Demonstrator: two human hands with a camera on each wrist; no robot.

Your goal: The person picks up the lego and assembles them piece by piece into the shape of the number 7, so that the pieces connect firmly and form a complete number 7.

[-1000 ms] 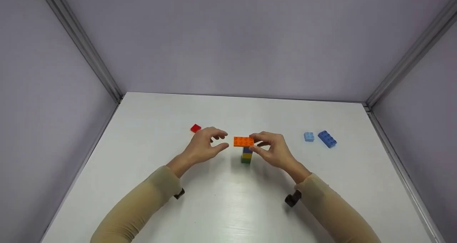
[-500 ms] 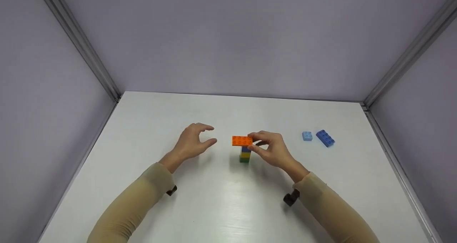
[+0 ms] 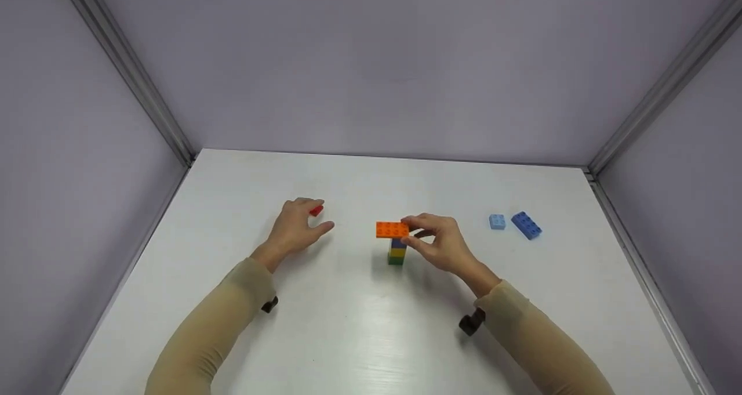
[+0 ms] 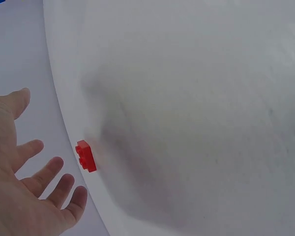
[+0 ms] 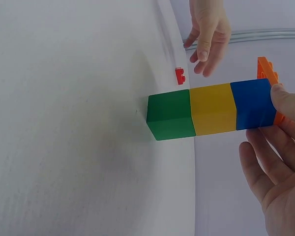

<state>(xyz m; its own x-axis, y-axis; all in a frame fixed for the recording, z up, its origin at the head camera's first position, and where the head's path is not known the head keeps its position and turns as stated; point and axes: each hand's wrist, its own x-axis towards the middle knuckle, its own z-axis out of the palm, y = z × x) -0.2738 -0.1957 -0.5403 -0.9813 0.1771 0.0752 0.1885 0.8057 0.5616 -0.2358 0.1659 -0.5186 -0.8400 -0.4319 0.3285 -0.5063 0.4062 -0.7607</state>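
Observation:
My right hand (image 3: 443, 244) pinches the right end of a flat orange brick (image 3: 392, 229) between thumb and fingers. That brick lies across the top of an upright tower, its left end jutting out over the side. In the right wrist view the tower runs from a green brick (image 5: 170, 118) at the table through a yellow brick (image 5: 214, 110) to a blue brick (image 5: 253, 104). To the left, my left hand (image 3: 294, 227) hovers with fingers spread, holding nothing. Just past its fingers a small red brick (image 4: 86, 157) sits on the table, apart from them in the left wrist view.
A light blue brick (image 3: 497, 221) and a longer blue brick (image 3: 526, 225) lie to the right on the white table (image 3: 371, 337). A pale back wall (image 3: 382, 70) rises behind the table, with side walls at left and right.
My left hand has moved left, away from the tower, and is now beside the red brick, which it hid half a second ago. The right hand stays on the orange brick.

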